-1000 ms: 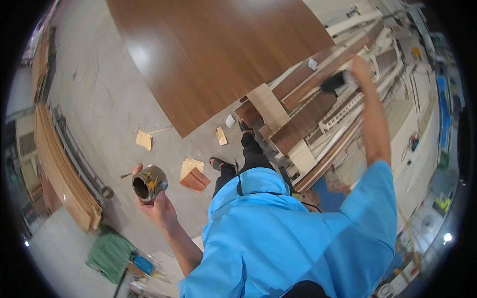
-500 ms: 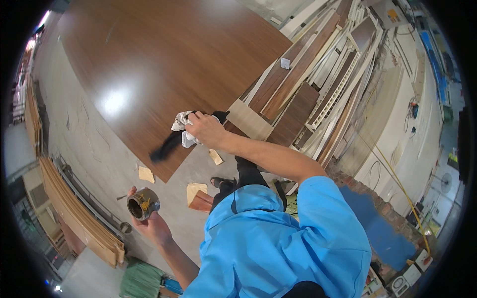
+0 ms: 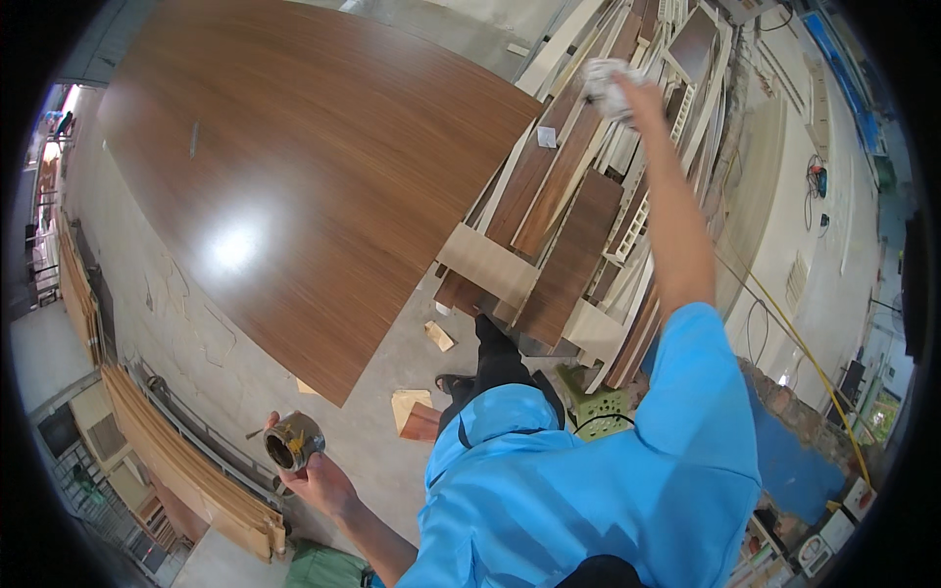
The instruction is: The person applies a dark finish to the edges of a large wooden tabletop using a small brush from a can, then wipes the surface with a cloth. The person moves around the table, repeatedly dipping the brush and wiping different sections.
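My left hand (image 3: 327,484) is wrapped round a small round jar (image 3: 307,428), tilted so that its dark open mouth faces me. Yellowish-brown smears mark the jar's rim and side. Out at the far right, my right hand (image 3: 642,98) grips a crumpled white rag (image 3: 610,88), both blurred by motion. The rag is above a heap of scrap boards and strips (image 3: 573,220). Between my hands lies a large brown wood-grain panel (image 3: 323,167) with a glossy glare on it.
A green perforated crate (image 3: 594,402) stands near my legs. Stacked tan boards (image 3: 186,465) lean at the left. Pieces of paper (image 3: 438,336) and a reddish-brown offcut (image 3: 421,422) are on the floor. At the right, a yellow hose (image 3: 784,323) crosses a pale panel.
My right hand has swung from the brown panel's near corner out to the far right with the rag. The dark cloth-like thing beside the rag no longer shows. My left hand keeps the jar.
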A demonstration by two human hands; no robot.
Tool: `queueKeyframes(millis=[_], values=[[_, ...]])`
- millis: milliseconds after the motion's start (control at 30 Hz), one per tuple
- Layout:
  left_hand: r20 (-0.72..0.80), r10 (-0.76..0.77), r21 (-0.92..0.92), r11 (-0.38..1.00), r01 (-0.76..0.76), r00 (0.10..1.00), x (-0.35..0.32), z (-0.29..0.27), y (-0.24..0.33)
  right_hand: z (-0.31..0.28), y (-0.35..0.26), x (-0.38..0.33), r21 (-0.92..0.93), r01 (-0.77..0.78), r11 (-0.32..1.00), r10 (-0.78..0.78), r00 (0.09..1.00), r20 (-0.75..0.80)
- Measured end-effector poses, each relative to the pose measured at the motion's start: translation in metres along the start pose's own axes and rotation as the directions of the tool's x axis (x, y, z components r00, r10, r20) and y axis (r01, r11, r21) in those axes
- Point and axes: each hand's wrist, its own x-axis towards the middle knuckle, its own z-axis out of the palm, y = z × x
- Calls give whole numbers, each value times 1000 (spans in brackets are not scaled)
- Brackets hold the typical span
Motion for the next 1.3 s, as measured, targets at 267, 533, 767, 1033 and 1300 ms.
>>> queueKeyframes(millis=[267,533,767,1033,1300], values=[[53,-18,-43,999,20,998,0,2,-5,158,50,-94,597,-69,799,157,983,-97],[126,24,-76,997,-15,992,25,18,-2,227,101,-285,355,-231,906,229,972,47],[-7,-20,-4,1000,20,1000,13,20,14,179,115,-312,-34,-410,912,409,894,185],[68,0,-99,995,7,998,6,-44,-8,154,74,-107,450,91,889,-43,992,-115],[-148,-85,-75,994,74,985,-12,-95,-29,183,69,-222,511,107,853,-33,988,-152]])
